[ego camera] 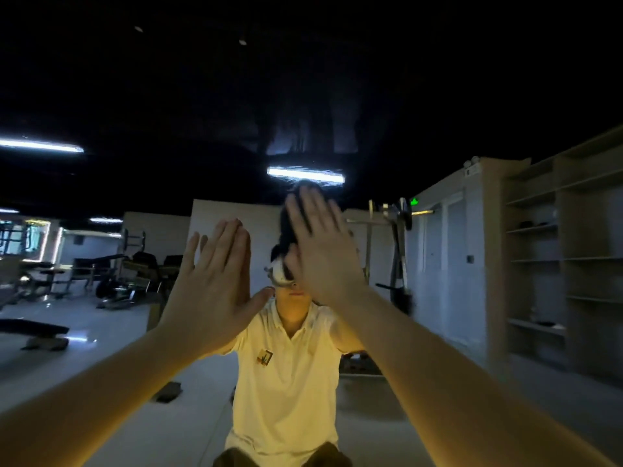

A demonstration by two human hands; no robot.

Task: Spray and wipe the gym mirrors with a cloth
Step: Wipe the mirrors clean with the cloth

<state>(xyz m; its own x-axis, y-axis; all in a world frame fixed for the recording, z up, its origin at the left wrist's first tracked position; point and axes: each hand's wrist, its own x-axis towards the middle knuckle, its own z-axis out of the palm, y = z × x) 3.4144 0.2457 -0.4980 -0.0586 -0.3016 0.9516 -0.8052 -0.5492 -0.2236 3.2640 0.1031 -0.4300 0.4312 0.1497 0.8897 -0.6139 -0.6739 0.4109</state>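
1. One big wall mirror [202,416] stands right in front of the person and fills most of the view. The room in it looks dim.
2. The left hand [215,281] is held up flat toward the glass. Its fingers are straight and close together, and the thumb sticks out to the side. It holds nothing.
3. The right hand [323,254] is up a bit higher, near the left one. It is flat too, with straight fingers, and it holds nothing. It looks a little blurry.
4. I cannot tell if the hands touch the glass.
5. The mirror shows the person low down in a pale short-sleeved shirt with a collar [286,382]. A small white camera [279,274] sits on the head. The right hand covers most of the head.
6. Black gym benches [135,274] are on the left of the room.
7. A tall metal weight rack [397,237] is right of the hands, with a small green sign [414,201] just beside its top.
8. Brown wooden shelves [539,257] line the far right.
9. Long white lights [305,175] glow on the dark ceiling.
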